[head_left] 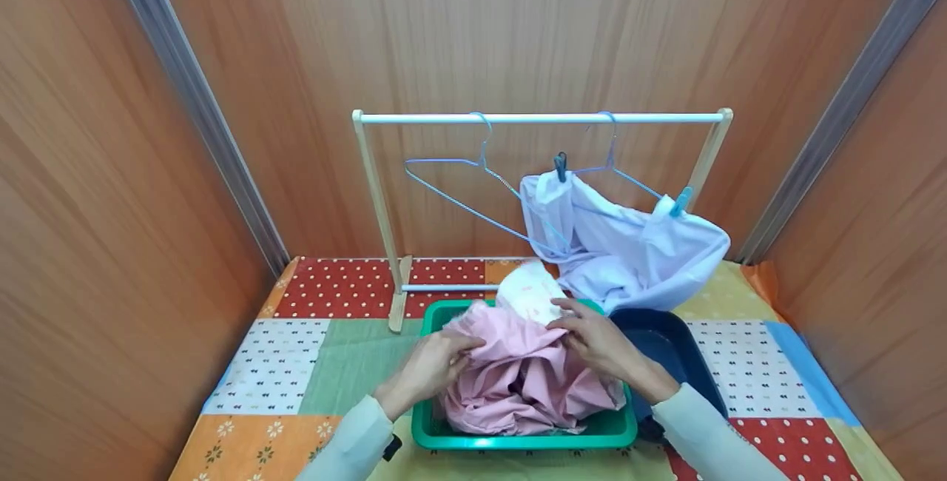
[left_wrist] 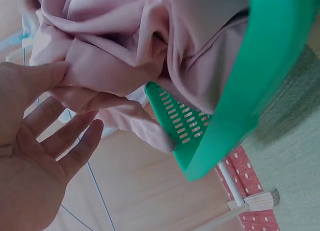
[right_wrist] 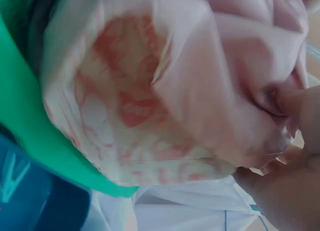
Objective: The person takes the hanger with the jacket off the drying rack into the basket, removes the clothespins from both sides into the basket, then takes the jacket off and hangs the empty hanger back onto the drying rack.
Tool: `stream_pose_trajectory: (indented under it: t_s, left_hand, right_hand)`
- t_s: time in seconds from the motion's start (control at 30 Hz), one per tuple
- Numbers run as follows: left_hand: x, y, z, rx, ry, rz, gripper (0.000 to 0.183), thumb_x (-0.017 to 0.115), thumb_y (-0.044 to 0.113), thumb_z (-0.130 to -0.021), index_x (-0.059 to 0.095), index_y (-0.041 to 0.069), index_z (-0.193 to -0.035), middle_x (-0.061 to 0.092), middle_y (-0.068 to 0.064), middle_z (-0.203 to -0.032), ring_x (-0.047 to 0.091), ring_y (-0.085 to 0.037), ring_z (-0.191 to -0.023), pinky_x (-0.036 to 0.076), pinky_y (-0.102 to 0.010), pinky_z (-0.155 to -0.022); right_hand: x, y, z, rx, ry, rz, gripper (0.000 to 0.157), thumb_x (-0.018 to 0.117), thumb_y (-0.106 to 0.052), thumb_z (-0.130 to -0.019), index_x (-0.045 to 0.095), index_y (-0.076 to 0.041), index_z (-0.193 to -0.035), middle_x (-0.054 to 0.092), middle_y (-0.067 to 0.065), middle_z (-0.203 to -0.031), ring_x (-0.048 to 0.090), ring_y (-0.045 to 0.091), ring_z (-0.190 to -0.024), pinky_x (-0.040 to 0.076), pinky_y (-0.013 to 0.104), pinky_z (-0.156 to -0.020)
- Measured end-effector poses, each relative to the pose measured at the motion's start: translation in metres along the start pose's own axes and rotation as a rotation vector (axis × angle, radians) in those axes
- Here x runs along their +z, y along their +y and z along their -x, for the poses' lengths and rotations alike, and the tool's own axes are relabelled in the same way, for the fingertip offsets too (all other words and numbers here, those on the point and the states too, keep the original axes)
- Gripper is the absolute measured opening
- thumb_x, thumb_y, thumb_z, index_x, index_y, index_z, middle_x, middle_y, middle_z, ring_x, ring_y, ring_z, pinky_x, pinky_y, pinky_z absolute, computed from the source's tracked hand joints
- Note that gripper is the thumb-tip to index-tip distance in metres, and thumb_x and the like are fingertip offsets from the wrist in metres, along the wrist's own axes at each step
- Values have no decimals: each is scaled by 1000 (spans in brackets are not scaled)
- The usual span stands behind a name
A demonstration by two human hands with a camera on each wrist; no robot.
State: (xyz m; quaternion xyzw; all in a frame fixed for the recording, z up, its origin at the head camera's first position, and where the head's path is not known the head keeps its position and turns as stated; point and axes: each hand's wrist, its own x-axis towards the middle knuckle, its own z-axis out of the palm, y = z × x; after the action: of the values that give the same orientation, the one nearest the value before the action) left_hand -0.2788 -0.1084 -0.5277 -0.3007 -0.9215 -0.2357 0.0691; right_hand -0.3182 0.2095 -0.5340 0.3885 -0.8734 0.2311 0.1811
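Crumpled pink fabric fills a green plastic basket with slotted sides. My left hand pinches a fold on its left, thumb on top and fingers beneath in the left wrist view. On the other side, my right hand pinches the pink fabric near its upper edge. A white cloth with pinkish-red print lies at the basket's far side, beside the right fingers. In the right wrist view, printed cloth with a heart shows next to the pink folds.
Behind the basket stands a rack with a bare blue hanger on its bar. Beside it, a pale lavender garment is clipped to another hanger by a dark clothespin and a blue clothespin. A navy tray sits right of the basket.
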Motion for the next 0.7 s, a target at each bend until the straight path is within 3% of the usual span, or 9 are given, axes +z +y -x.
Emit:
stream_pose_trajectory:
  t_s: [0.1, 0.17, 0.27, 0.37, 0.53, 0.7]
  left_hand:
    - [2, 3, 5, 5, -55, 2, 32, 66, 13, -93, 70, 21, -123, 74, 1, -113, 69, -16, -99, 57, -36, -83]
    - [4, 4, 8, 12, -94, 7, 31, 67, 17, -93, 69, 21, -123, 74, 2, -106, 67, -10, -89, 56, -29, -74]
    - [8, 6, 12, 39, -154, 16, 19, 67, 23, -92, 70, 20, -111, 68, 6, -83, 54, -3, -69, 44, -20, -59]
    - [13, 8, 16, 73, -212, 25, 8, 66, 25, -92, 66, 19, -97, 52, 6, -68, 40, -3, -60, 30, -19, -53]
    - [22, 10, 24, 119, -293, -6, 4, 67, 23, -91, 65, 21, -89, 47, 9, -62, 37, 0, -56, 28, -17, -50]
    - [28, 11, 27, 115, -359, -63, 5, 69, 24, -90, 67, 20, -88, 42, 10, -59, 35, -2, -53, 23, -18, -48]
  right_hand:
    - [-3, -6, 5, 29, -115, -36, 29, 62, -5, -92, 70, -13, -118, 63, 13, -133, 63, 28, -118, 52, 46, -93]
    - [-3, -10, 9, 66, -216, -73, 33, 61, -17, -96, 64, -15, -129, 65, 6, -130, 64, 22, -115, 52, 44, -95]
    - [-3, -14, 14, 114, -360, -128, 48, 56, -37, -100, 50, -19, -144, 62, 0, -135, 64, 13, -108, 52, 40, -94]
    - [-1, -19, 19, 150, -461, -176, 58, 49, -51, -99, 41, -23, -150, 57, -2, -141, 63, 12, -111, 51, 41, -97]
    - [3, -26, 25, 192, -602, -169, 60, 34, -59, -101, 37, -28, -152, 45, 1, -153, 47, 24, -138, 40, 49, -109]
    - [11, -33, 30, 231, -758, -124, 57, 25, -60, -102, 34, -35, -152, 37, -2, -158, 39, 27, -144, 35, 51, -112]
